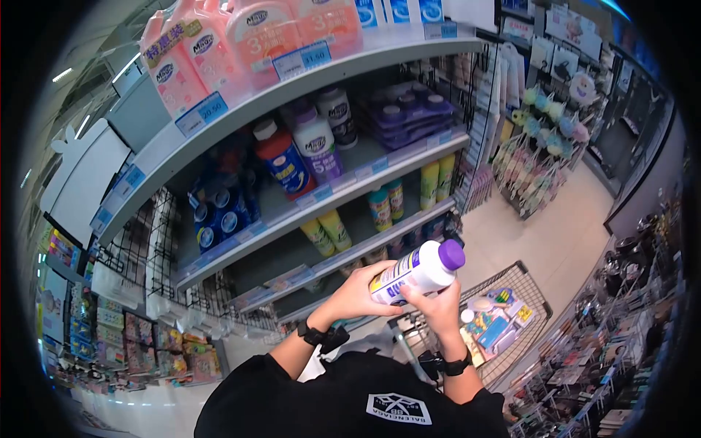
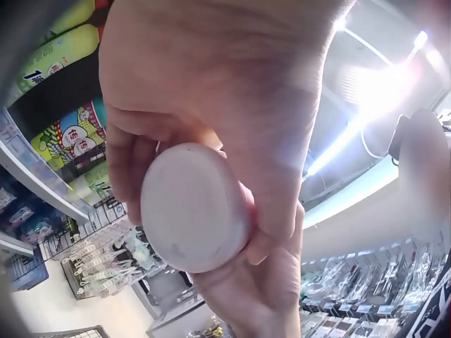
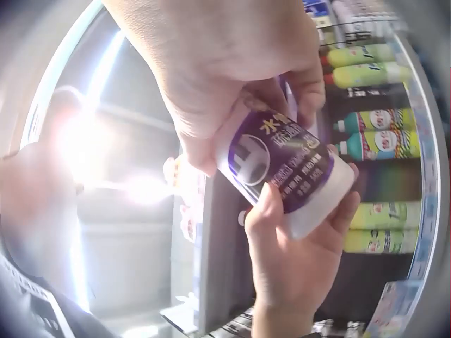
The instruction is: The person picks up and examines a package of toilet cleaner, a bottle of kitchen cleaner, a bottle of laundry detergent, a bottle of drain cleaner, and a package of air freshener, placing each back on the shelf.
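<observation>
Both hands hold a white bottle [image 1: 418,273] with a purple cap and a purple label, tilted in front of the chest. My left hand [image 1: 365,292] grips it near the base, thumb on one side and fingers on the other. Around the upper part, just below the cap, curls my right hand [image 1: 440,310]. In the left wrist view the bottle's round white base [image 2: 194,208] faces the camera. The right wrist view shows the printed label [image 3: 282,158] between the two hands.
A shelf unit [image 1: 365,171] stands ahead, carrying a red-and-blue bottle [image 1: 283,160], a white-and-purple bottle [image 1: 318,146] and large pink jugs [image 1: 191,55] on top. A shopping cart [image 1: 537,281] with goods inside is at the right. Racks of small goods [image 1: 584,365] line the right side.
</observation>
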`<state>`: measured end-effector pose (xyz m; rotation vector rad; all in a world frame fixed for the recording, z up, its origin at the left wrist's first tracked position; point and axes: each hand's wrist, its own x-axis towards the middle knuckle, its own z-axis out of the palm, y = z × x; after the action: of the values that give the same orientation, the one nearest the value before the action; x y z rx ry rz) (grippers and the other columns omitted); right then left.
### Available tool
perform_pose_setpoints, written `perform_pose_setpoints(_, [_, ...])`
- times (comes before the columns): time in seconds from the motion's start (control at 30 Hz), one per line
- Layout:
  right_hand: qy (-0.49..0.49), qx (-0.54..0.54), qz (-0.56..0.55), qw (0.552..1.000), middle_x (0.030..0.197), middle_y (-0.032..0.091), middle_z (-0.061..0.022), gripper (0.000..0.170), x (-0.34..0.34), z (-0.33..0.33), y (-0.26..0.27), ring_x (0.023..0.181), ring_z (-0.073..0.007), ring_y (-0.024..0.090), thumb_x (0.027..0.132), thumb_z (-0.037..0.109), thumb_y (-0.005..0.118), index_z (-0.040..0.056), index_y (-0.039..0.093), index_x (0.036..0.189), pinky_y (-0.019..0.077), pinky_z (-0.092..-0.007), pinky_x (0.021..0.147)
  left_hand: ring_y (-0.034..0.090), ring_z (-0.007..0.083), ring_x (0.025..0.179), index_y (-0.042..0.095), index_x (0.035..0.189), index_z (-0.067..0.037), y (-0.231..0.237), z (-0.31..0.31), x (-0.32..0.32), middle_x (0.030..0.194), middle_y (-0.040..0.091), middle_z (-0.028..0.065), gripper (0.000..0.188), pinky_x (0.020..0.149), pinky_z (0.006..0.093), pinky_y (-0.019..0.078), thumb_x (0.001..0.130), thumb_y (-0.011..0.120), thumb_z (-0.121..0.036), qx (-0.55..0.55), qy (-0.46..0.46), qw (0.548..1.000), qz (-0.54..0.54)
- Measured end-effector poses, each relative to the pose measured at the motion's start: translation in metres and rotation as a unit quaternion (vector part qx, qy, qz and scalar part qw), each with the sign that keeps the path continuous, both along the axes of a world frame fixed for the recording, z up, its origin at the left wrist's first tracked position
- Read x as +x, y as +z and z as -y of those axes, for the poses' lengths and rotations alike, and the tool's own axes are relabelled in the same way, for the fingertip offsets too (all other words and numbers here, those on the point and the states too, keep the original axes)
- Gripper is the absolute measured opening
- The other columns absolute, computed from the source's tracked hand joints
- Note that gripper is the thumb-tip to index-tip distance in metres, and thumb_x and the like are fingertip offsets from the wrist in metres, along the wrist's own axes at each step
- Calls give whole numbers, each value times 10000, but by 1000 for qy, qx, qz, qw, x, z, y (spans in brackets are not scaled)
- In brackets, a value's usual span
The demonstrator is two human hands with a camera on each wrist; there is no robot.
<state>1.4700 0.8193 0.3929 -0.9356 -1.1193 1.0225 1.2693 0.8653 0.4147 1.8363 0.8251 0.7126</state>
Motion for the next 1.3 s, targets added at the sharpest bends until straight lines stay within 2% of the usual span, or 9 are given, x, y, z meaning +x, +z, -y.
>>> perform_pose_setpoints(0.03, [-57, 27, 52, 997, 1075, 729, -117, 665, -1, -9, 8, 949, -191, 715, 698, 217, 950, -40, 613, 1211, 578, -349, 867, 604, 173, 1217, 507, 1442, -21, -18, -12, -2, 1302, 636, 83, 855, 1047, 330, 487, 709, 932, -139, -14, 12, 999, 45])
perform_pose_setpoints(0.13, [-162, 139, 92, 973, 1098, 725, -127, 710, -6, -53, 19, 981, -200, 712, 669, 195, 965, -29, 601, 1236, 571, -351, 893, 618, 155, 1132, 448, 1463, -45, -73, -32, 14, 1343, 590, 80, 770, 989, 325, 516, 822, 870, -109, -194, 77, 938, 276])
perform_pose_setpoints(0.37, [-132, 365, 133, 912, 1519, 418, -266, 1098, -22, -180, 67, 1390, -394, 476, 772, 275, 922, 3, 180, 1535, 347, -520, 1199, 683, 310, 1077, 555, 1388, -30, -176, -67, 1, 1190, 690, 213, 622, 926, 395, 540, 949, 705, -445, -33, -157, 968, -191])
perform_pose_setpoints(0.43, [-118, 356, 96, 922, 1510, 436, -243, 1044, -38, -210, 71, 1379, -379, 491, 756, 215, 928, 4, 247, 1518, 409, -500, 1157, 652, 403, 1178, 537, 1418, -40, -165, -78, 1, 1284, 664, 250, 617, 976, 461, 524, 977, 648, -457, 10, -247, 919, -307])
perform_pose_setpoints(0.6, [-149, 266, 179, 936, 1164, 703, -128, 876, -60, -251, 90, 1032, -225, 700, 650, 241, 1005, 18, 507, 1335, 559, -368, 918, 641, 416, 1179, 535, 1441, -80, -186, -107, 10, 1293, 667, 216, 579, 992, 492, 517, 977, 614, -416, -52, -317, 923, -212])
perform_pose_setpoints(0.97, [-96, 217, 238, 942, 1105, 733, -238, 954, -64, -284, 93, 1031, -355, 735, 701, 392, 927, -19, 486, 1440, 573, -419, 877, 658, 448, 1115, 545, 1399, -25, -201, -146, 22, 1235, 677, 270, 600, 949, 521, 526, 966, 636, -429, 55, -299, 921, -243])
perform_pose_setpoints(1.07, [-129, 210, 316, 916, 1024, 740, -217, 751, -48, -271, 87, 925, -356, 743, 731, 276, 908, -29, 591, 1340, 586, -408, 815, 660, 438, 1122, 551, 1390, -28, -220, -152, 30, 1232, 680, 264, 595, 953, 518, 525, 964, 639, -434, 68, -324, 915, -231])
perform_pose_setpoints(1.13, [-274, 422, 292, 813, 933, 732, -181, 392, -21, -248, 76, 824, -335, 730, 773, 89, 825, -29, 705, 1127, 592, -391, 764, 659, 434, 1127, 552, 1388, -26, -200, -155, 39, 1234, 679, 262, 596, 952, 513, 527, 961, 643, -433, 53, -344, 892, -287])
perform_pose_setpoints(1.3, [-441, 163, 336, 816, 875, 718, -151, 94, 103, -135, -40, 763, -287, 703, 841, 18, 720, -27, 706, 922, 560, -351, 706, 654, 431, 1143, 565, 1365, -17, -206, -152, 62, 1249, 670, 272, 600, 941, 493, 533, 938, 670, -425, 4, -330, 901, -283])
